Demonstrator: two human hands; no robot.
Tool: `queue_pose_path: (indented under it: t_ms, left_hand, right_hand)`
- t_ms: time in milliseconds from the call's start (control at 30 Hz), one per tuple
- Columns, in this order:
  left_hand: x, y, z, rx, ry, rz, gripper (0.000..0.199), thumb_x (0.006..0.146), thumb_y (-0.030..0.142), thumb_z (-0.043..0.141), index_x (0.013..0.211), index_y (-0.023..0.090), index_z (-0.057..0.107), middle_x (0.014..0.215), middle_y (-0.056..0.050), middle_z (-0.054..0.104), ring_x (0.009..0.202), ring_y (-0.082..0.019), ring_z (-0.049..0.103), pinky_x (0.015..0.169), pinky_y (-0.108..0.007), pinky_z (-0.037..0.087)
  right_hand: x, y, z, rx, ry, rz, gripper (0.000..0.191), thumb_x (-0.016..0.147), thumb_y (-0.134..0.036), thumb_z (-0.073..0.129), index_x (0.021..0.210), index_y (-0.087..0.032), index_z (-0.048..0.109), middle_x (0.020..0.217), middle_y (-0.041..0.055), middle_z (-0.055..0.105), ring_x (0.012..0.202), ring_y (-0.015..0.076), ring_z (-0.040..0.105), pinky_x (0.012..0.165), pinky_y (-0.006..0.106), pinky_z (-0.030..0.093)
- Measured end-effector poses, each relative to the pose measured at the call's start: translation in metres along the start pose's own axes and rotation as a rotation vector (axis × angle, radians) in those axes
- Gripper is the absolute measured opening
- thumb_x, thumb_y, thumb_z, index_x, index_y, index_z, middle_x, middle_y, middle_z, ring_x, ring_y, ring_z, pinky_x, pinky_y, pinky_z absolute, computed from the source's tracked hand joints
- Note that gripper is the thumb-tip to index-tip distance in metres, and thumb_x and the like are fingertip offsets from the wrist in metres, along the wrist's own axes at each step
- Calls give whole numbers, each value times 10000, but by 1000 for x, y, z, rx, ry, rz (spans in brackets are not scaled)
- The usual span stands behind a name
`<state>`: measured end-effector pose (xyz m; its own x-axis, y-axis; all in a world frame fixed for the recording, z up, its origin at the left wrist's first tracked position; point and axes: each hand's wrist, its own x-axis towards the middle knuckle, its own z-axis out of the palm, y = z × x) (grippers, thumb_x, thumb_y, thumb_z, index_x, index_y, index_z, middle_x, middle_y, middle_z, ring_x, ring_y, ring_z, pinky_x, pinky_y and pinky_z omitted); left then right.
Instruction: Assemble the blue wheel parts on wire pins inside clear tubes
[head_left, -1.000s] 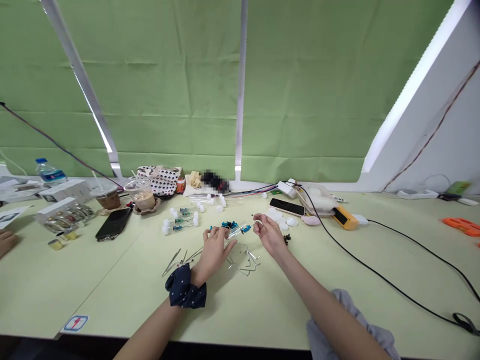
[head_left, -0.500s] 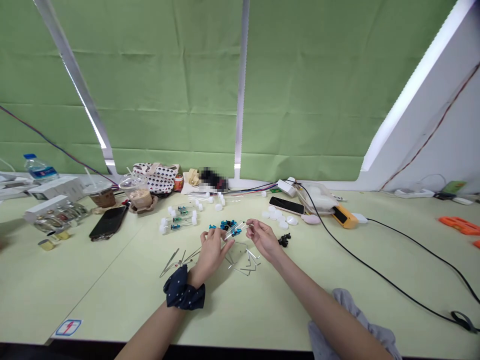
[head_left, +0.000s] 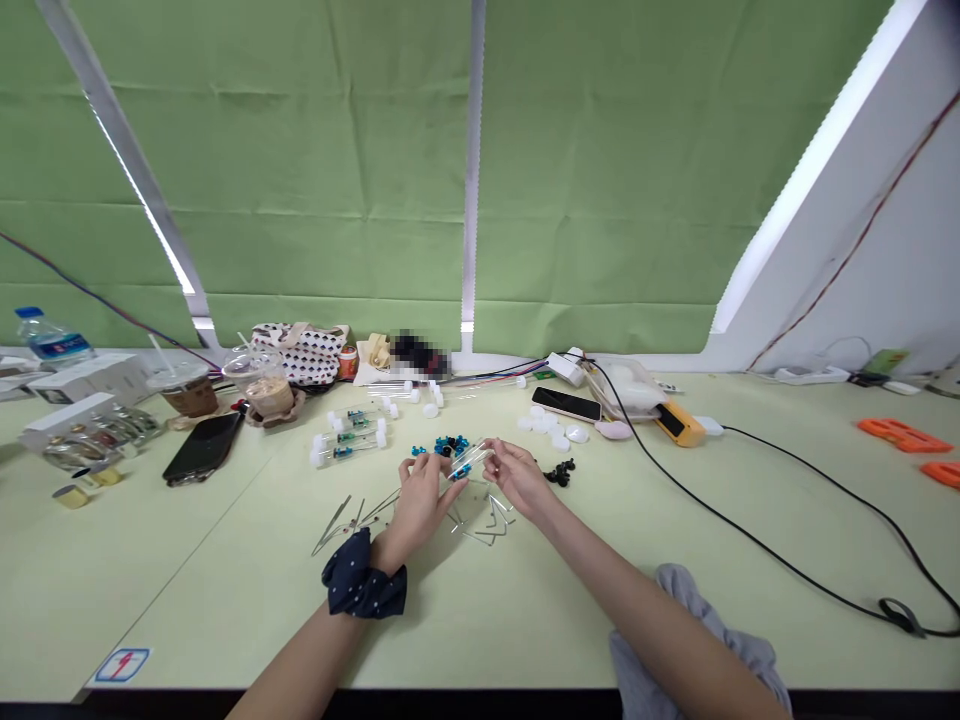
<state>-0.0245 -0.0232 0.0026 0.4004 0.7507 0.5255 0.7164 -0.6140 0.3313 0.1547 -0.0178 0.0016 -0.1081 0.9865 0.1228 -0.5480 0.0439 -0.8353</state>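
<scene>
Between my hands is a clear tube (head_left: 472, 454) with a blue piece inside, tilted up toward the right. My left hand (head_left: 421, 497) has its fingers on the tube's lower left end. The fingers of my right hand (head_left: 517, 478) pinch its upper right end; whether they also hold a thin rod, I cannot tell. Just behind lies a heap of small blue parts (head_left: 452, 443). Thin bent metal rods (head_left: 495, 518) are scattered in front of and below the hands. Small black parts (head_left: 559, 472) sit beside my right hand.
Several clear tubes with white caps (head_left: 349, 445) lie left of the hands. White round caps (head_left: 541, 420) and a phone (head_left: 566, 404) are behind on the right. A black cable (head_left: 720, 520) crosses the right side. Drink cups (head_left: 268, 395) and a dark phone (head_left: 202, 448) stand left.
The view has shifted slightly, so the table items sit a little further left. The tube stays between both hands, and the blue piece in it shows nearer my left fingers.
</scene>
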Motion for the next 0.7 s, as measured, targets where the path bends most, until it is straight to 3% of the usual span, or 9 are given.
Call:
queue_pose_path:
  t_ms: [100, 200, 333, 400, 533, 700]
  left_hand:
    - [1, -2, 0, -19, -1, -5, 193, 845, 380, 473, 920, 203, 444, 912, -36, 593, 897, -211, 513, 843, -388, 289]
    - [3, -9, -4, -45, 20, -48, 205, 839, 392, 478, 947, 218, 460, 930, -36, 604, 909, -215, 517, 852, -391, 288]
    - [6, -21, -12, -84, 55, -132, 227, 809, 416, 513, 939, 231, 492, 934, -36, 618, 940, -228, 523, 868, -399, 296]
    - [8, -28, -16, -112, 66, -172, 246, 787, 428, 539, 931, 231, 507, 925, -33, 622, 932, -227, 535, 857, -387, 320]
    - [9, -40, -21, -194, 93, -198, 264, 737, 420, 594, 909, 230, 531, 906, -19, 625, 874, -206, 561, 816, -343, 380]
    - [10, -45, -25, -255, 90, -200, 243, 711, 382, 612, 888, 227, 549, 886, -10, 626, 866, -199, 572, 788, -319, 416]
  right_hand:
    - [-1, -3, 2, -32, -39, 45, 330, 691, -462, 661, 833, -164, 645, 888, 63, 562, 585, 85, 418, 484, 222, 327]
    - [3, -13, -10, -134, 51, -14, 366, 726, -512, 589, 896, -190, 635, 1008, 72, 564, 557, 77, 429, 463, 219, 319]
    - [14, -27, -42, -632, 270, -177, 314, 689, -483, 607, 776, -182, 637, 868, 56, 612, 510, 90, 413, 477, 240, 334]
    - [16, -29, -53, -918, 224, -215, 212, 681, -401, 618, 720, -194, 642, 779, 35, 621, 540, 113, 444, 533, 260, 372]
    - [12, -24, -51, -1296, -31, -134, 77, 714, -220, 573, 710, -201, 648, 730, 24, 625, 634, 141, 518, 629, 278, 394]
    - [6, -12, -35, -1567, -49, -112, 68, 748, -175, 572, 727, -185, 636, 791, 26, 610, 721, 140, 539, 734, 296, 355]
